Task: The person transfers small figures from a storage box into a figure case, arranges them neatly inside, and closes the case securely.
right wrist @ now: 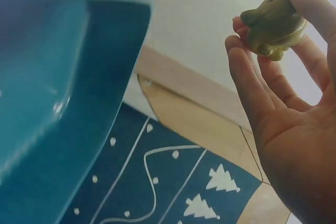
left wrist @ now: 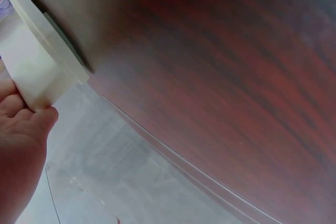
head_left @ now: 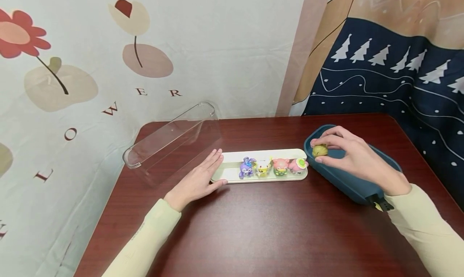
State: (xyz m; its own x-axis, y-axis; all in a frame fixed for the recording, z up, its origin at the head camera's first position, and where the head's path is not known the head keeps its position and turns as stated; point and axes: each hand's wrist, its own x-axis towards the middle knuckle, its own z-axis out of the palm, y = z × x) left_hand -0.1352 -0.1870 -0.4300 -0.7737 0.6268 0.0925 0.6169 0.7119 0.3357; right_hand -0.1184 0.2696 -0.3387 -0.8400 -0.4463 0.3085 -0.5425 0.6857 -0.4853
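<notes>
My right hand (head_left: 349, 156) pinches a small olive-green toy figurine (right wrist: 275, 27) between thumb and fingers, held up over the left end of a dark blue bin (head_left: 349, 178). My left hand (head_left: 199, 174), its fingers extended, touches the left end of a long cream tray (head_left: 230, 173). In the tray, a row of toy figurines runs from the middle to the right end: a purple long-eared one (head_left: 247, 168), a white-and-yellow one (head_left: 262, 168), a pink-and-green one (head_left: 280, 166) and a pink one with a green ring (head_left: 298, 165). The bin's interior is partly hidden by my right arm.
A clear plastic cover (head_left: 177, 138) lies at the table's left rear, just behind my left hand. Beneath everything is a dark red wooden table (head_left: 268, 220). Printed cloths (head_left: 224, 55) hang along its back and sides.
</notes>
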